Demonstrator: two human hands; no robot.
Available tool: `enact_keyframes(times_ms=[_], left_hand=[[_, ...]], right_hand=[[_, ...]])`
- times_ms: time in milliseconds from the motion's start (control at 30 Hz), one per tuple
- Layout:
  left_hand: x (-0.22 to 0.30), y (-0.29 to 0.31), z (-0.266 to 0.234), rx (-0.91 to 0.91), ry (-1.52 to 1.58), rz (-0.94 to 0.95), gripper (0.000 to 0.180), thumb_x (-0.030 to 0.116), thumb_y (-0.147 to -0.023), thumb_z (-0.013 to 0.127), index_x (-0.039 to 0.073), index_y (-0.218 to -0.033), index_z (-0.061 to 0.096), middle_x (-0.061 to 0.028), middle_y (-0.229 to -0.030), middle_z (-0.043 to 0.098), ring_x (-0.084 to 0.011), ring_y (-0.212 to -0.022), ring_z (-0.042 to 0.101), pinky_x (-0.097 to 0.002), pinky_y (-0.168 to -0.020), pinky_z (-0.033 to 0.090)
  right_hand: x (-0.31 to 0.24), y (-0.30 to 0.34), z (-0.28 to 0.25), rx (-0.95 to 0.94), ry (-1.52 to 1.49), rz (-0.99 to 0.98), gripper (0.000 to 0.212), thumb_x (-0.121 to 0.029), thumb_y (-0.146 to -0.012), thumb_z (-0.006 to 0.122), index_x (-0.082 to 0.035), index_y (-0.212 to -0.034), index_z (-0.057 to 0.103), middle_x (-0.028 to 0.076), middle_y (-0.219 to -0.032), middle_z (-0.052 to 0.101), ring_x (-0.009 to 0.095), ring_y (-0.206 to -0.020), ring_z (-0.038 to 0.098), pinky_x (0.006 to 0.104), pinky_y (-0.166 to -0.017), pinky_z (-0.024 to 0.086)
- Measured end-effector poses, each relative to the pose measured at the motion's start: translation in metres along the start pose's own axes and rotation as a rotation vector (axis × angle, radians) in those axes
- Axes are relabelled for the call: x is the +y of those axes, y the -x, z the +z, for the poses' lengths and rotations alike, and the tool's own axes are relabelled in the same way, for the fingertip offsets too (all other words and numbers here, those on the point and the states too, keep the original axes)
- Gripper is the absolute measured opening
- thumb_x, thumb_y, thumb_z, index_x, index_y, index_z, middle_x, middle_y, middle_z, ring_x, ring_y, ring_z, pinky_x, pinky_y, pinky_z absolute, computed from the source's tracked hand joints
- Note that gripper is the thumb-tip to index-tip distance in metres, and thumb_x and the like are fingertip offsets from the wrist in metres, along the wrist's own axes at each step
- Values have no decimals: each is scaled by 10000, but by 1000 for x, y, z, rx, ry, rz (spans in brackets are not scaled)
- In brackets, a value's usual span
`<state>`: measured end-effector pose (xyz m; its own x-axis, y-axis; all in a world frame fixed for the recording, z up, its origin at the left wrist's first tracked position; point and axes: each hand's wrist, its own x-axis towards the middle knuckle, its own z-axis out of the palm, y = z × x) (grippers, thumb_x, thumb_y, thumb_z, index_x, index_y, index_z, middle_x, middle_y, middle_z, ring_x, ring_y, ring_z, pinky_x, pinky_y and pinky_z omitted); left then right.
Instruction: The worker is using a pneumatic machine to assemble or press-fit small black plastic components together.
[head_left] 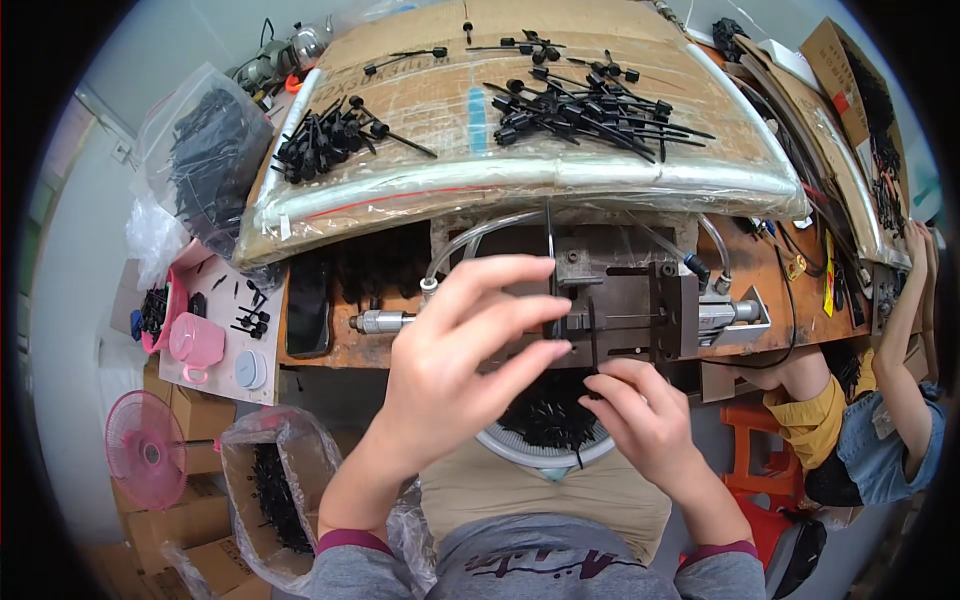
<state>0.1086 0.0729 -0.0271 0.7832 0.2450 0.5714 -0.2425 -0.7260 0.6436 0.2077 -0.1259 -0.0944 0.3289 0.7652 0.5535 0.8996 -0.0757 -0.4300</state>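
Observation:
My left hand (pixel 455 350) is over the metal fixture (pixel 625 300), its fingers spread apart. Its fingertips come close to a thin dark upright rod (pixel 551 235); whether they touch it I cannot tell. My right hand (pixel 645 410) pinches a slim black stick (pixel 594 340) between thumb and fingers, the stick pointing up toward the fixture. Below both hands, in my lap, a pale round basket (pixel 520 455) carries many small black pieces (pixel 550 412). The left hand partly covers the fixture and basket.
Piles of black headed stems (pixel 590 112) lie on a plastic-wrapped cardboard sheet (pixel 420 95) above the fixture. To the left are a phone (pixel 308 308), a pink mug (pixel 196 340) and a pink fan (pixel 146 450). Another person's arm (pixel 900 320) is at the right.

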Motion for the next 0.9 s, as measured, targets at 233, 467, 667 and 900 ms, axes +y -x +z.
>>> enact_keyframes(times_ms=[233,467,667,900], left_hand=[[8,34,10,33,-24,-18,353,-5,-657,842,30,-991,733,-140,-1153,640,-153,-816,673,-265,-690,564],[4,54,21,58,54,-48,315,-23,-689,810,10,-994,738,-144,-1175,633,-151,-781,685,-263,-678,569],[-3,68,30,57,107,-50,315,-65,-707,780,-7,-1013,735,-171,-1204,619,-174,-814,694,-276,-696,576],[1,75,32,50,-14,38,333,-43,-641,818,-5,-961,737,-193,-1184,635,-197,-793,709,-293,-684,577]], right_hand=[[-2,-2,24,-43,198,14,213,-52,-751,688,21,-944,635,216,-1216,634,245,-788,681,328,-718,555],[1,-9,21,-84,285,9,242,-78,-721,767,-22,-921,642,148,-1197,674,187,-617,637,287,-596,513],[-2,-13,18,-129,353,-38,207,-50,-705,651,15,-902,660,215,-1184,667,104,-513,572,240,-534,447],[-8,-18,14,-162,404,-45,190,-75,-726,658,12,-894,659,222,-1171,670,101,-507,567,240,-510,441]])
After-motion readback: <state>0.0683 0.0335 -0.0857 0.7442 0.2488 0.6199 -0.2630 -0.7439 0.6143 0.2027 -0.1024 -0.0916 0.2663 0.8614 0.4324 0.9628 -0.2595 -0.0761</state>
